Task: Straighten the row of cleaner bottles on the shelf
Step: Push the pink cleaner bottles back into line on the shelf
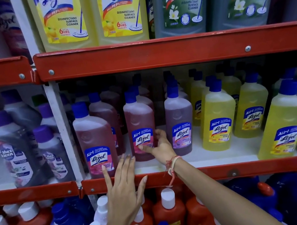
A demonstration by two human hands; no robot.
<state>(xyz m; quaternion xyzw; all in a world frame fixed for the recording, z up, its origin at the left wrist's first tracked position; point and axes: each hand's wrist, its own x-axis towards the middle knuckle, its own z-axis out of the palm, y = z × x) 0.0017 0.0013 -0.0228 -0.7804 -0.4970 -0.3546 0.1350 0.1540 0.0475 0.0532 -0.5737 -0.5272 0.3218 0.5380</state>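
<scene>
On the middle shelf [200, 159] stands a row of Lizol cleaner bottles with blue caps. A pink bottle [94, 140] is at the front left, a second pink bottle [140, 127] stands further back, then a purple bottle [179, 121] and several yellow bottles [217, 119]. My right hand [159, 145] wraps around the lower right side of the second pink bottle, thumb on its label. My left hand [124, 190] is flat with fingers spread, fingertips at the base of the front left pink bottle.
A red shelf lip [221, 172] runs in front of the bottles. A white upright post [63, 133] bounds the bay on the left, with Max Kleen bottles [15, 149] beyond it. Large Lizol bottles [118, 10] fill the shelf above; red and blue bottles [169, 210] crowd the shelf below.
</scene>
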